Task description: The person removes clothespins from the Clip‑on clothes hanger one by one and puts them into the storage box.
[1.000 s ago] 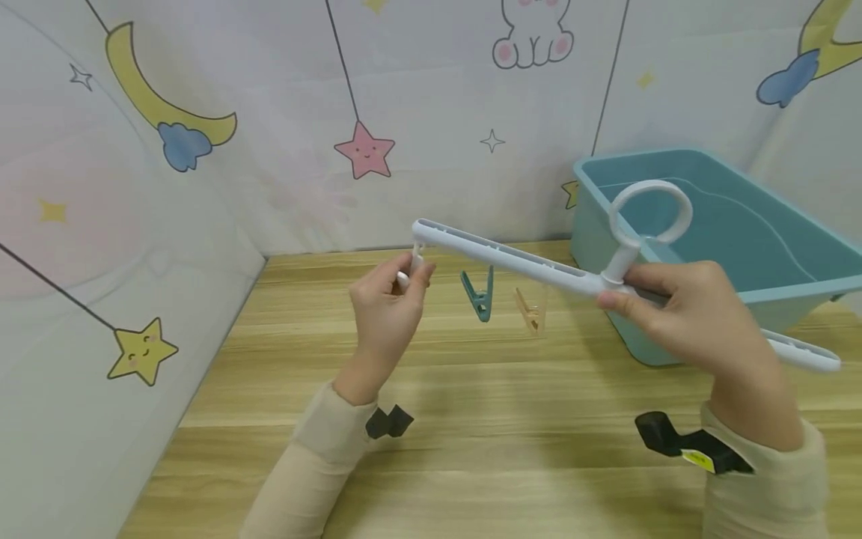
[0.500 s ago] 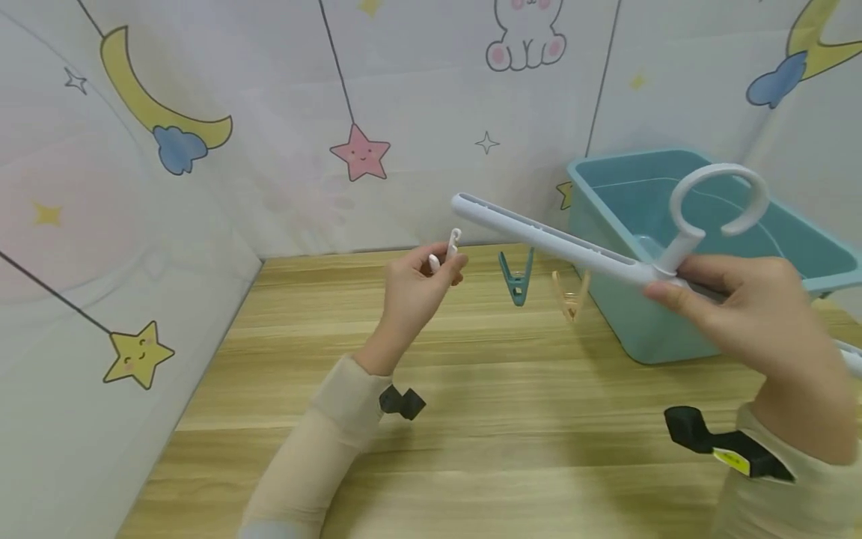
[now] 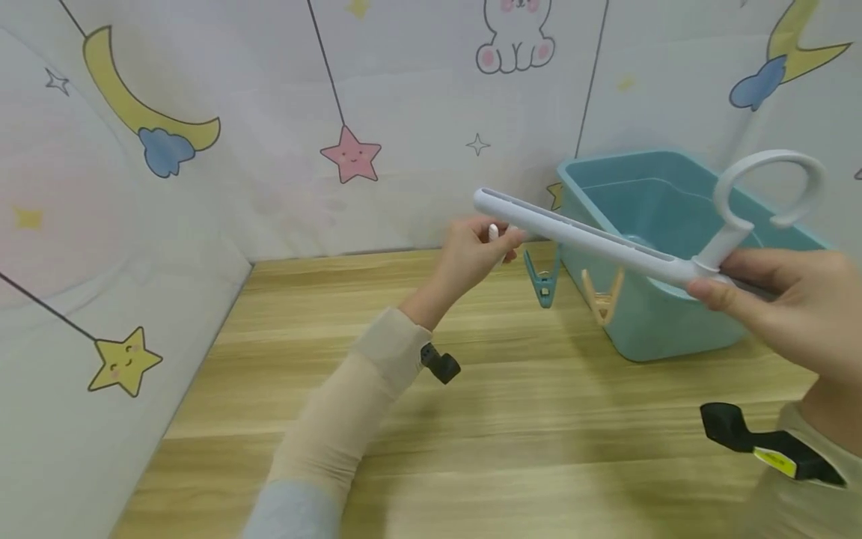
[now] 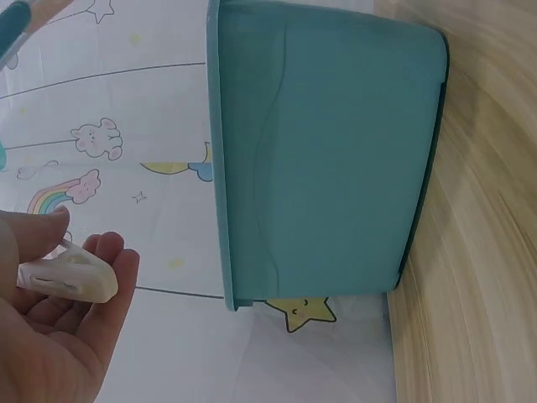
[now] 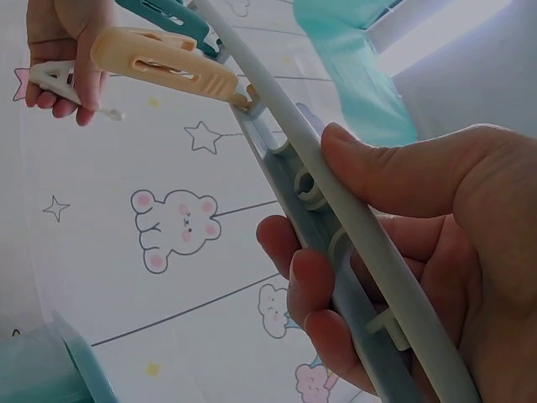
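My right hand (image 3: 795, 311) grips a white plastic clothes hanger (image 3: 572, 233) near its middle, just below the ring-shaped hook (image 3: 730, 176). The bar slopes up toward its left end. From its underside hang a teal clothespin (image 3: 542, 288) and a beige clothespin (image 3: 603, 303), both attached to the bar in the right wrist view. Left of these, my left hand (image 3: 471, 254) pinches a white clothespin (image 4: 88, 279) between thumb and fingers. In the head view that hand is close under the bar's left end, its fingertips overlapping the bar. The clothespin's hooked end shows free of the bar in the right wrist view.
A teal plastic tub (image 3: 646, 329) stands at the back right of the wooden table (image 3: 323, 359), behind the hanger. Fabric with printed stars and moons (image 3: 404, 90) hangs along the back and left edges. Black camera mounts (image 3: 441, 364) sit on both wrists.
The white clothespin has come away from the bar's left end. Both hands have moved right, the hanger with the right one; the left hand has now come close under the bar again.
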`<state>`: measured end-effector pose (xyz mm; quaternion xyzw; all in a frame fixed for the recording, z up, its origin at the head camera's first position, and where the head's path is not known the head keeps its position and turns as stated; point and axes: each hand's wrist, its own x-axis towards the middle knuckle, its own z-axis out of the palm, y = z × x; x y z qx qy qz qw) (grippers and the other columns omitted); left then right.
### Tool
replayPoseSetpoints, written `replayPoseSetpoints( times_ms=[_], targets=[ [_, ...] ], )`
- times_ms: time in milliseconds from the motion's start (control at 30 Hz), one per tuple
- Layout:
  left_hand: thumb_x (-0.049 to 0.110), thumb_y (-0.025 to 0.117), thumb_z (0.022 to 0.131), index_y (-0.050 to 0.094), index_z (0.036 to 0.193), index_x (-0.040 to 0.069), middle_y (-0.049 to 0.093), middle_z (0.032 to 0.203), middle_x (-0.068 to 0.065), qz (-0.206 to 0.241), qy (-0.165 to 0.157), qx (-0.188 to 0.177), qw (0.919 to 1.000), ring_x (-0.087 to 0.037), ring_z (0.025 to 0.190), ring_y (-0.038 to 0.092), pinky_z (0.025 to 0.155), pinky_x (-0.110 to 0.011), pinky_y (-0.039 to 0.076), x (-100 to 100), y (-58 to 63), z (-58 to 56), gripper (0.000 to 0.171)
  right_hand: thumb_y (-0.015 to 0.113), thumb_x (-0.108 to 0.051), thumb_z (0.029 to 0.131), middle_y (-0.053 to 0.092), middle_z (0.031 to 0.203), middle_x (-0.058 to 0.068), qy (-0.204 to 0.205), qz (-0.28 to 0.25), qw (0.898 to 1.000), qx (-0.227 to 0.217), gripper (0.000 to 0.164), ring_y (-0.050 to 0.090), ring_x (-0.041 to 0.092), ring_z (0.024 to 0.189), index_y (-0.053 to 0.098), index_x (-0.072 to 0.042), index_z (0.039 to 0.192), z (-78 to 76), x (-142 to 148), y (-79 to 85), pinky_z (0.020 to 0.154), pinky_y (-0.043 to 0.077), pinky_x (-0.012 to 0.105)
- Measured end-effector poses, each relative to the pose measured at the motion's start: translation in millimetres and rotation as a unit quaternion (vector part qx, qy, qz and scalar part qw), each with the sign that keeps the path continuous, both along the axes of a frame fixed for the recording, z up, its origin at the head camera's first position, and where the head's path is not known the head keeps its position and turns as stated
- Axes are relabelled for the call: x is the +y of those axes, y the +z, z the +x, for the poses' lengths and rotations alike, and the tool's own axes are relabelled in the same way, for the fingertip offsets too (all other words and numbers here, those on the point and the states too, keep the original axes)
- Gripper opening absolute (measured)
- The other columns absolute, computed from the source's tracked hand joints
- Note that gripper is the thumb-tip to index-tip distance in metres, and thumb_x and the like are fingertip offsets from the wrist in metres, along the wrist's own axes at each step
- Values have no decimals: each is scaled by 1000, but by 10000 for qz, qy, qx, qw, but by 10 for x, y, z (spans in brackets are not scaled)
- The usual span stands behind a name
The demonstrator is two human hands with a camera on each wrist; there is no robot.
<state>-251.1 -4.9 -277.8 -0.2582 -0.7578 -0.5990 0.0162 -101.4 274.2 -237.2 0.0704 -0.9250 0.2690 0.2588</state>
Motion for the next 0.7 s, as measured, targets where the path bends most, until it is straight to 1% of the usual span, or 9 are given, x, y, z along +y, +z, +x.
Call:
replayPoseSetpoints(
  times_ms=[100, 133, 233, 333, 433, 467, 567, 667, 700],
  targets=[
    [7, 66, 90, 69, 101, -4, 69, 83, -17, 124, -119, -156, 9997, -12, 63, 58, 53, -21, 40, 178, 10, -34, 16, 80, -13, 80, 69, 67, 4, 76, 116, 9999, 59, 24, 45, -11, 53, 73, 6, 93, 8, 37, 6, 50, 35, 7],
    [6, 65, 91, 69, 105, -3, 70, 86, -17, 151, -174, -274, 9994, -12, 65, 59, 55, -20, 44, 247, 17, -47, 18, 80, -13, 79, 69, 68, 3, 106, 184, 9997, 102, 24, 45, -11, 53, 73, 6, 93, 11, 47, 9, 50, 35, 7],
    [5, 64, 91, 67, 111, -5, 70, 97, -17, 154, -430, -603, 9971, -12, 74, 61, 66, -20, 51, 460, 18, -102, 22, 81, -13, 77, 62, 65, -24, 216, 363, 9987, 281, 22, 41, -7, 49, 74, 4, 89, 26, 70, 25, 45, 31, 11],
    [13, 66, 92, 67, 114, -2, 70, 101, -14, -184, -721, -418, 9963, -10, 79, 60, 69, -20, 51, 652, 4, -148, 26, 81, -14, 77, 47, 64, -41, 299, 555, 9971, 429, 21, 37, -5, 47, 74, 3, 87, 57, 104, 49, 42, 27, 17],
    [18, 67, 92, 70, 109, 1, 70, 96, -11, -420, -833, 9, 9956, -9, 77, 57, 64, -18, 47, 796, 8, -164, 24, 81, -12, 77, 47, 63, -38, 421, 591, 9958, 551, 19, 36, -4, 45, 73, 3, 85, 92, 151, 59, 41, 25, 18],
    [19, 67, 92, 70, 109, 2, 70, 95, -9, -439, -852, 19, 9954, -8, 76, 57, 63, -18, 47, 835, 21, -159, 24, 81, -12, 77, 48, 62, -36, 481, 588, 9953, 601, 18, 36, -4, 46, 73, 3, 84, 101, 172, 59, 41, 25, 18],
    [22, 67, 92, 70, 109, 4, 71, 89, -6, -356, -859, -220, 9954, -7, 73, 60, 61, -17, 48, 936, 76, -135, 24, 83, -10, 74, 48, 66, -39, 605, 604, 9934, 766, 18, 38, -7, 47, 73, 3, 82, 117, 240, 50, 43, 28, 15],
    [25, 68, 91, 70, 111, 8, 72, 86, -2, -364, -731, -647, 9946, -7, 74, 66, 62, -18, 50, 1045, 136, -95, 26, 85, -10, 71, 48, 72, -43, 642, 625, 9925, 834, 21, 41, -11, 51, 73, 4, 82, 124, 308, 36, 45, 32, 11],
    [26, 68, 91, 70, 111, 9, 72, 85, -1, -366, -713, -769, 9938, -9, 76, 68, 63, -18, 51, 1083, 150, -82, 26, 86, -9, 69, 54, 72, -39, 624, 642, 9926, 825, 23, 43, -13, 53, 73, 5, 83, 127, 326, 30, 46, 34, 9]
  ],
)
